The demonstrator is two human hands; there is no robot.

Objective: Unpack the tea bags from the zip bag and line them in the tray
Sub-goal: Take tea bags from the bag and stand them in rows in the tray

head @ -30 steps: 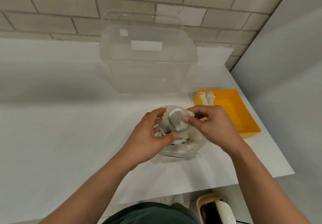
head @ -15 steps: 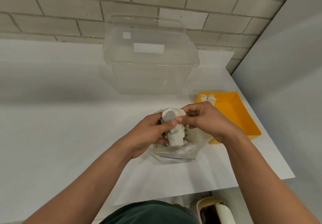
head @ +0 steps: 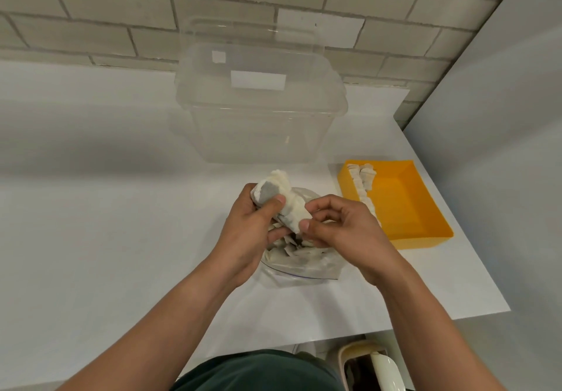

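Observation:
A stack of white tea bags (head: 284, 199) is lifted just above the clear zip bag (head: 304, 261), which lies on the white table and still holds several tea bags. My left hand (head: 252, 232) grips the far end of the stack, thumb across its grey face. My right hand (head: 343, 232) pinches the near end between thumb and fingertips. To the right sits the yellow tray (head: 407, 208) with a row of tea bags (head: 363, 185) lined along its left wall.
A large clear plastic box with a lid (head: 258, 101) stands behind the zip bag against the brick wall. The table's right edge runs just past the tray. A cream bin (head: 371, 366) sits below the front edge.
The stack of tea bags has come up out of the zip bag and shifted left. My left hand now wraps its far end; my right hand has slid to the near end.

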